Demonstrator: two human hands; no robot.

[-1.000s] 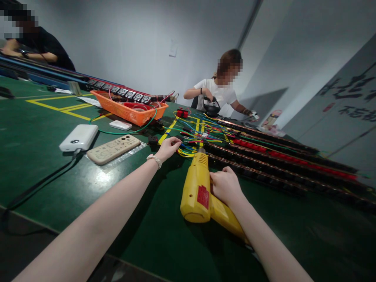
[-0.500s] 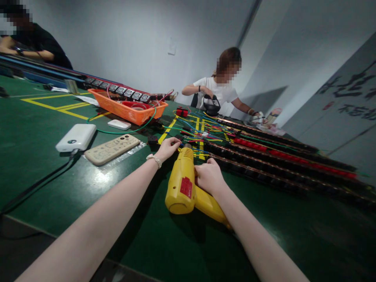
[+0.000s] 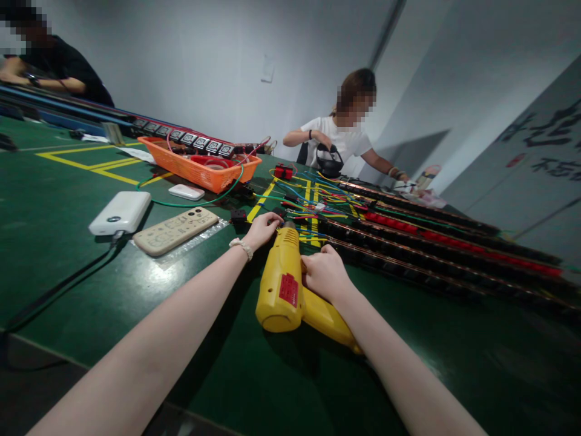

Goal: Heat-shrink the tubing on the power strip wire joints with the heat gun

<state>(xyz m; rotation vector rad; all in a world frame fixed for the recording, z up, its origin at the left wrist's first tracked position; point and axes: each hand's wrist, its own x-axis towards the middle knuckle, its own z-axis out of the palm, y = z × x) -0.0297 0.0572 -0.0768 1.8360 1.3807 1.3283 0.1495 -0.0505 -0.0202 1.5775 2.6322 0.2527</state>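
Note:
My right hand (image 3: pixel 324 275) grips the handle of a yellow heat gun (image 3: pixel 284 284), whose nozzle points away from me at a bundle of coloured wires (image 3: pixel 308 209). Just left of the nozzle, my left hand (image 3: pixel 262 229) pinches something small among the wire ends; I cannot make out what. A white bead bracelet is on my left wrist. Both forearms reach over the green table (image 3: pixel 68 254).
A white power bank (image 3: pixel 120 212), a beige phone (image 3: pixel 175 230) and an orange basket (image 3: pixel 200 169) lie at the left. Long black and red power strips (image 3: pixel 431 242) run off to the right. A person in white works at the far end; another sits far left.
My right hand swung the heat gun left and forward, bringing its nozzle close to my left hand's fingers. My left hand stayed at the wire ends.

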